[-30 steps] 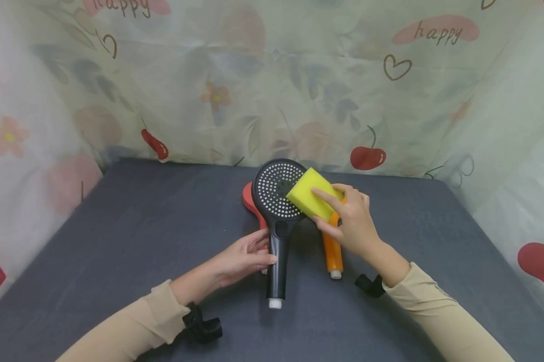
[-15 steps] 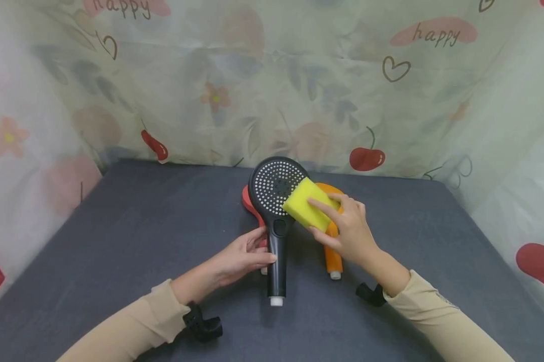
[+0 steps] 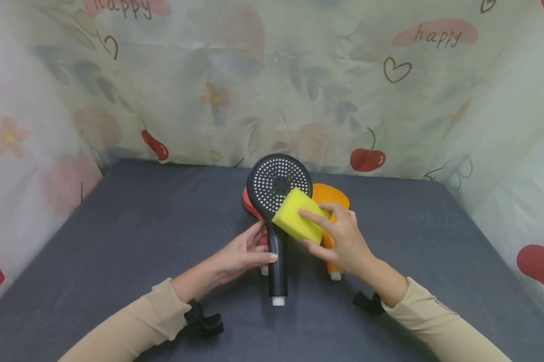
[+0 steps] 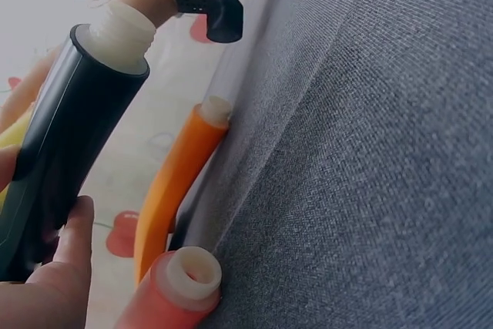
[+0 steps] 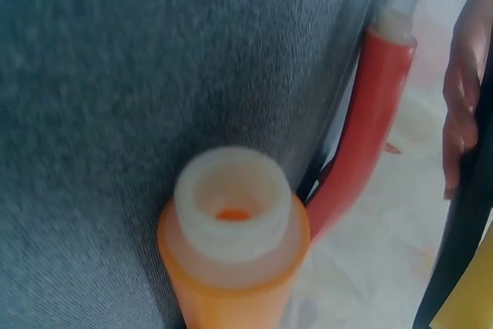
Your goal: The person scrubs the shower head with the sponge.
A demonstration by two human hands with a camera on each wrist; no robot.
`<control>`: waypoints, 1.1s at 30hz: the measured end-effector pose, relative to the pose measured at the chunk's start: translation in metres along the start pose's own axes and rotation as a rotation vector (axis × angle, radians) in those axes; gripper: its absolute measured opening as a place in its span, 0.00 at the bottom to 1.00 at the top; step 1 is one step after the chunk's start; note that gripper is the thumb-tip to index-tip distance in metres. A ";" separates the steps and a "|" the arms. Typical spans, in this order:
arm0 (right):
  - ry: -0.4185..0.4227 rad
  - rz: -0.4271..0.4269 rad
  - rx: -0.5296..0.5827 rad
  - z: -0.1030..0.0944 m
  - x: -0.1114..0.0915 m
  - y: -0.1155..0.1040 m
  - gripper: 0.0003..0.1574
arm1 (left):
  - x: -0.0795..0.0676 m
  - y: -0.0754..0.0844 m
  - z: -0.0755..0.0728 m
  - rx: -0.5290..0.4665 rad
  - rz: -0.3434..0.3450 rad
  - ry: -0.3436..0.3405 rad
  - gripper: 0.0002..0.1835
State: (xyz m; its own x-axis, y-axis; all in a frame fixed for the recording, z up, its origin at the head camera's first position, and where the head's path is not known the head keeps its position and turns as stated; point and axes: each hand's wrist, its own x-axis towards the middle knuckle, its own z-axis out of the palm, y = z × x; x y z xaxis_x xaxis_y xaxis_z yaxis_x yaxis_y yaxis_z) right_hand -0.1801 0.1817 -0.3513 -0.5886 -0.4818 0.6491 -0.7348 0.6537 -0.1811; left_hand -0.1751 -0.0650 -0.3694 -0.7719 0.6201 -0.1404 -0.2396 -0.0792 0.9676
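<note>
A black shower head with white nozzles is held above the table, its round face tilted up. My left hand grips its handle, thumb across the front; in the left wrist view the black handle ends in a white threaded connector. In my right hand is a yellow sponge, pinched between thumb and fingers. The sponge lies against the lower right of the nozzle face and the neck, covering part of both. Only a corner of the sponge shows in the right wrist view.
Behind the black one, a red shower head lies at left and an orange shower head at right on the dark grey table. Both are partly hidden. A printed curtain stands along the back and sides.
The right hand has drawn the sponge down and left, from the upper right of the nozzle face to its lower edge. The shower head has risen slightly in view; more of the orange one shows.
</note>
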 end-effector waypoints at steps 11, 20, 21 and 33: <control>0.000 -0.124 -0.001 0.002 -0.009 -0.007 0.24 | 0.001 -0.003 0.000 -0.034 0.037 -0.015 0.53; -0.016 -0.138 -0.017 0.002 -0.006 -0.007 0.32 | 0.006 0.002 0.000 -0.176 0.044 0.037 0.27; -0.019 -0.145 -0.020 0.003 -0.005 -0.007 0.32 | 0.008 0.004 0.000 -0.185 0.038 0.067 0.25; -0.026 -0.171 -0.021 0.001 -0.001 0.002 0.33 | 0.022 0.016 0.001 -0.089 -0.024 0.279 0.23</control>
State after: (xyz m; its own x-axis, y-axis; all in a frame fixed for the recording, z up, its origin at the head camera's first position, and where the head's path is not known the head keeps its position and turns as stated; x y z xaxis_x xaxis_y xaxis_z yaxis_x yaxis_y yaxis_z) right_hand -0.1813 0.1829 -0.3529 -0.4643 -0.6021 0.6496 -0.8181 0.5725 -0.0541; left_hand -0.1951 -0.0520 -0.3569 -0.8945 0.3852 -0.2268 -0.3005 -0.1427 0.9430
